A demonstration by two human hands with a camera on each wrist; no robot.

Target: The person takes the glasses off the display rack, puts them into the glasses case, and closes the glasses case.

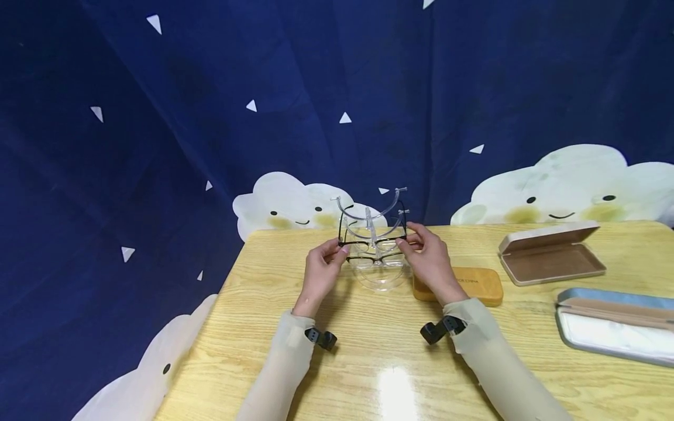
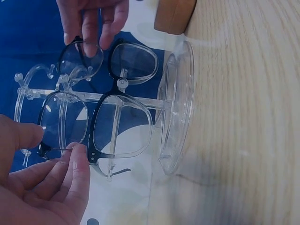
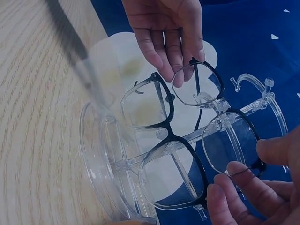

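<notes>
A clear plastic eyeglasses stand (image 1: 370,217) with a rounded base and curved arms rises from the table. Both hands are at the upper pair of eyeglasses (image 2: 65,120), which has a dark top rim and thin lower rims. My left hand (image 1: 322,269) pinches its left corner between thumb and fingers. At the opposite corner, my right hand (image 1: 430,260) grips the frame the same way. Its bridge overlaps the stand's post in the wrist views. Just below, a second pair of black-framed eyeglasses (image 3: 172,136) rests on a lower arm of the stand.
An orange eyeglasses case (image 1: 476,283) lies partly behind my right wrist. Farther right are an open case with a brown lining (image 1: 553,263) and an open blue case with a white inside (image 1: 616,330). A dark blue curtain (image 1: 316,70) hangs behind the wooden table (image 1: 363,362).
</notes>
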